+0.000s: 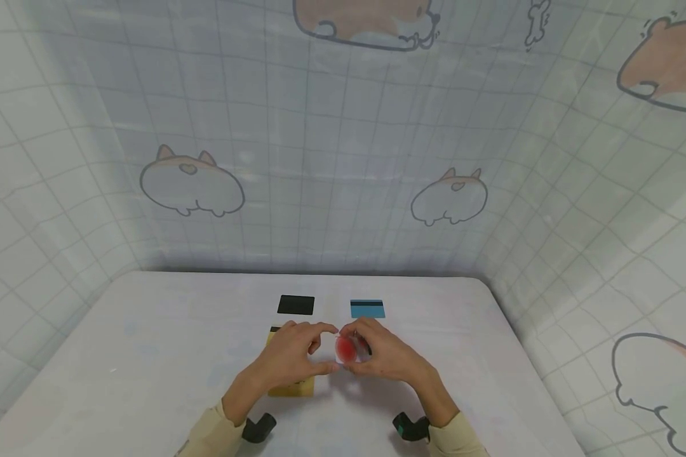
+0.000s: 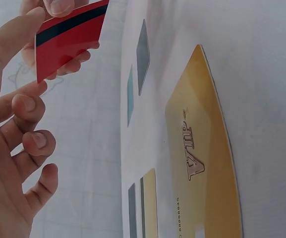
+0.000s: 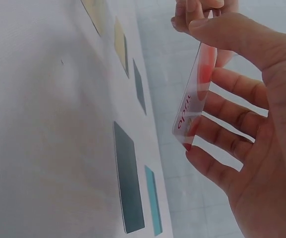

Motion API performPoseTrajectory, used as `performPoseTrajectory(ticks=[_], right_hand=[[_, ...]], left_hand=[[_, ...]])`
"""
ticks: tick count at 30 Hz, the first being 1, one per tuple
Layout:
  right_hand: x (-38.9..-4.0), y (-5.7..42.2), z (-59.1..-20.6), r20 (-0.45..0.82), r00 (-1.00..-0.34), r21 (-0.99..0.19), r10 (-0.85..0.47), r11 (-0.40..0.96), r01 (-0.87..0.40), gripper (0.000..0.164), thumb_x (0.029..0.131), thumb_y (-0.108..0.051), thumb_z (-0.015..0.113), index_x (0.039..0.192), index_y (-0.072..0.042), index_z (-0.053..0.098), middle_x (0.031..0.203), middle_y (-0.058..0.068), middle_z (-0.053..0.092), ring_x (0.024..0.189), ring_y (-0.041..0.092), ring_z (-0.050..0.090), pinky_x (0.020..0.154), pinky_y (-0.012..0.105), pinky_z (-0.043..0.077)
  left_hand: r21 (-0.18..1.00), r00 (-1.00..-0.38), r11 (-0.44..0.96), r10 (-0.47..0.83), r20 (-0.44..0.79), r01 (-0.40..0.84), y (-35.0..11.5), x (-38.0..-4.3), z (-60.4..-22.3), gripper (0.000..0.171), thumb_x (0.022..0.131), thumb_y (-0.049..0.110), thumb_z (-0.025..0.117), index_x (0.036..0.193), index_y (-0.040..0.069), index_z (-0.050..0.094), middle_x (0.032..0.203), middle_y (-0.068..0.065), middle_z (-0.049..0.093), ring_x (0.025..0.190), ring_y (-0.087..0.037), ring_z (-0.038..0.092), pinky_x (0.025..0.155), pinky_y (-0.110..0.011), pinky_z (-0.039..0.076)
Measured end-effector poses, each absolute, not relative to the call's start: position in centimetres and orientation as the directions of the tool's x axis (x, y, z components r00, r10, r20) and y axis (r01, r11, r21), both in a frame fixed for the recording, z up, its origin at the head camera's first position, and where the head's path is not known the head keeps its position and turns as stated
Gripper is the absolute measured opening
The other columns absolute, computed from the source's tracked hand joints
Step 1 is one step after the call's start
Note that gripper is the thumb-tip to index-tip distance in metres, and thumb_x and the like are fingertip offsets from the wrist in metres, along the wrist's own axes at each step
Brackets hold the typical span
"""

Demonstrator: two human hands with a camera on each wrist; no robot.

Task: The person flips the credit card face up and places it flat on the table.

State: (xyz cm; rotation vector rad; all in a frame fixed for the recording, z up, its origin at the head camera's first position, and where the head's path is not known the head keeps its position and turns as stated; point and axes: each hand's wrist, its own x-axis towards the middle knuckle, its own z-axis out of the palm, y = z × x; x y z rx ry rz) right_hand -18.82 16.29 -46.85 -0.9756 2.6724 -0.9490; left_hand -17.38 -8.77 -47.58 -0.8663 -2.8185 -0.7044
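Observation:
Both hands hold a card up over the table between them. Its face in the head view is white with a red disc (image 1: 345,349); the other face of the card (image 2: 73,42) is red with a black stripe. My left hand (image 1: 294,352) pinches one short edge, thumb and index finger at opposite corners, the other fingers loosely curled. From the opposite side my right hand (image 1: 385,352) grips it, thumb at one long edge and fingers along the other. Below the left hand lies a gold VIP card (image 2: 202,139), partly covered in the head view. A dark card (image 3: 128,178) lies below the right hand.
Farther back on the white table (image 1: 166,343) lie a black card (image 1: 296,304) and a blue card (image 1: 368,309) with a dark stripe. Another gold card (image 2: 150,203) has a dark stripe. A grid-patterned curtain (image 1: 320,139) with cartoon animals surrounds the table.

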Motion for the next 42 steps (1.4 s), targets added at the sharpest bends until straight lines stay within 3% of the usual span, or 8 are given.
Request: performPoseTrajectory(ticks=[11,25,35,42], right_hand=[[-20.1,16.6,-47.2,0.091,-0.761,-0.58,-0.642,0.587,-0.564,0.051,0.08,-0.04,0.082,0.124,-0.033,0.058,0.119,-0.012,0.054,0.105,0.011,0.051,0.086,0.026,0.052],[-20.6,16.0,-47.4,0.063,-0.77,-0.533,-0.634,0.632,-0.563,0.054,0.08,-0.04,0.083,0.127,-0.033,0.058,0.121,-0.013,0.053,0.108,0.008,0.052,0.089,0.027,0.053],[-20.8,16.1,-47.4,0.025,-0.783,-0.509,-0.621,0.667,-0.545,0.06,0.077,-0.037,0.086,0.129,-0.031,0.058,0.123,-0.009,0.055,0.106,0.009,0.052,0.086,0.027,0.052],[-21.0,16.2,-47.2,-0.027,-0.789,-0.537,-0.614,0.675,-0.507,0.056,0.076,-0.037,0.087,0.125,-0.03,0.062,0.112,-0.013,0.054,0.099,0.011,0.051,0.081,0.025,0.049]], left_hand=[[0.39,-0.846,0.752,0.484,0.221,0.532,-8.4,-18.0,-47.6,0.058,0.079,0.067,0.074,0.124,0.032,0.065,0.065,0.016,0.039,0.06,-0.001,0.036,0.075,-0.031,0.035],[0.357,-0.834,0.754,0.497,0.237,0.551,-8.8,-18.9,-47.9,0.049,0.078,0.053,0.079,0.119,0.028,0.068,0.067,0.017,0.042,0.063,-0.002,0.039,0.075,-0.032,0.036],[0.357,-0.845,0.766,0.487,0.22,0.534,-9.2,-19.3,-48.2,0.05,0.076,0.056,0.08,0.117,0.029,0.068,0.071,0.007,0.055,0.065,-0.003,0.042,0.079,-0.035,0.039],[0.367,-0.847,0.764,0.491,0.204,0.531,-9.4,-19.3,-48.1,0.051,0.076,0.058,0.08,0.115,0.028,0.069,0.071,0.008,0.055,0.065,-0.004,0.042,0.077,-0.036,0.038]])
